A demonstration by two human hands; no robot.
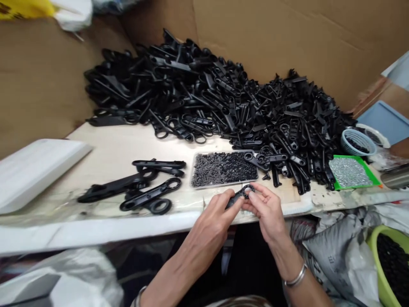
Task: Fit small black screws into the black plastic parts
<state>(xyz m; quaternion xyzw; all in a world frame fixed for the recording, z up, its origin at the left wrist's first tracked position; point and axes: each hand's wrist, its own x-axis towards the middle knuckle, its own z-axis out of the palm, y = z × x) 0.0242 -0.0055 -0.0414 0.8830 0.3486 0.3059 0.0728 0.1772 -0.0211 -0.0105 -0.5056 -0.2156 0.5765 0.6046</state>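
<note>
My left hand (214, 216) grips a black plastic handle piece with a ring-shaped end (237, 197), just above the front edge of the table. At the ring end, my right hand (268, 209) has its thumb and fingers closed on the same piece; whether a small part sits under those fingertips is hidden. Right behind the hands lies a clear shallow tray (193, 181) full of small black parts. To the left, several black ring-ended handles (151, 194) rest on the table in a loose group.
A tall heap of black plastic parts (204, 89) spreads along the cardboard wall (287, 34). At right stand a green tray (367, 166) of small silvery pieces and a blue basket (358, 143). A white foam block (41, 170) lies left; a yellow-green tub (372, 247) sits below, right.
</note>
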